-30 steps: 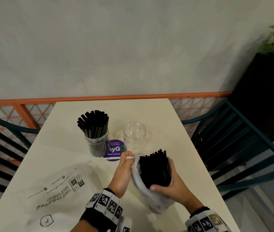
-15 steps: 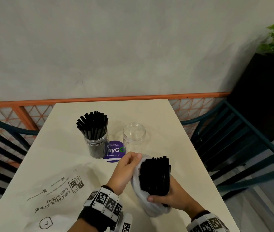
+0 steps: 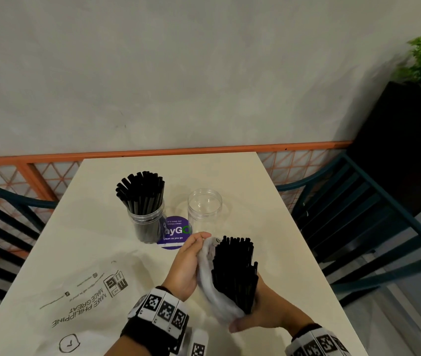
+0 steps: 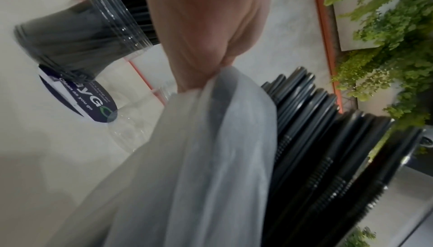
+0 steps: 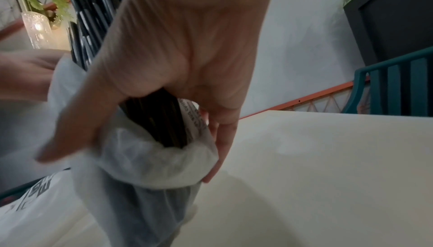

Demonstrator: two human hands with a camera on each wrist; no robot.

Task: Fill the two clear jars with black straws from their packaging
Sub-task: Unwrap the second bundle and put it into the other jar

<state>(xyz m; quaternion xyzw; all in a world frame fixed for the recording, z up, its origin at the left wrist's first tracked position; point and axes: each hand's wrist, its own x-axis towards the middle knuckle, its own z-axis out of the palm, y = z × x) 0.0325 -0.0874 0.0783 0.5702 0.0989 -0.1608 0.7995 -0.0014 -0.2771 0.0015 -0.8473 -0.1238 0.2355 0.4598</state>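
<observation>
A bundle of black straws (image 3: 234, 273) stands half out of its thin white plastic packaging (image 3: 216, 301) near the table's front edge. My right hand (image 3: 260, 314) grips the bundle and the bunched bag round its lower part (image 5: 150, 151). My left hand (image 3: 189, 263) pinches the bag's upper edge (image 4: 211, 84) beside the straw tips. Behind them stands an empty clear jar (image 3: 204, 208). To its left a second clear jar (image 3: 145, 222) is packed with black straws (image 3: 141, 191).
An empty white plastic bag with black print (image 3: 75, 296) lies flat at the front left of the cream table (image 3: 268, 227). A purple round sticker (image 3: 174, 232) sits between the jars. Teal chairs (image 3: 358, 227) flank the table; a wall stands behind.
The bag has been pulled further down, baring more of the straws. My right hand has slid lower on the bundle and my left hand has moved a little towards me with the bag's edge.
</observation>
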